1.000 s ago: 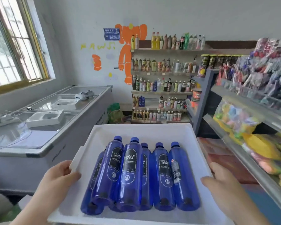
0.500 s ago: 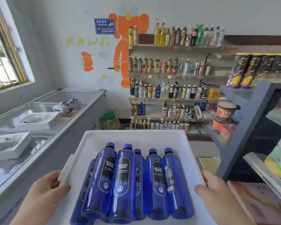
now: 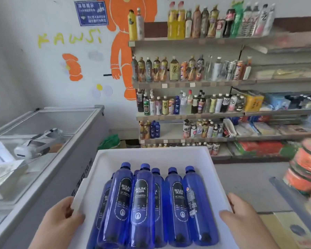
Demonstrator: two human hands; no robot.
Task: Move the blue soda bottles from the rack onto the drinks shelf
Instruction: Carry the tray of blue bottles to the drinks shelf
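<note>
We are holding a white foam tray [image 3: 115, 159] in front of us, and the blue soda bottles [image 3: 142, 203] are lying in it on their sides, caps pointing away from us — some stacked on top of others, black labels facing up. Our left hand [image 3: 61, 220] is gripping the tray's left edge, thumb hooked over the rim and the other fingers hidden underneath. Our right hand [image 3: 241, 214] is gripping the right edge the same way, thumb lying on the rim beside the outermost bottle. Ahead of us the drinks shelf [image 3: 187, 83] is standing against the wall, its tiers packed with upright bottles — a few small blue ones are already sitting on a lower tier, left of an open stretch. To our left a chest freezer [image 3: 90, 123] is carrying a white headset [image 3: 36, 144] on its glass lid.
</note>
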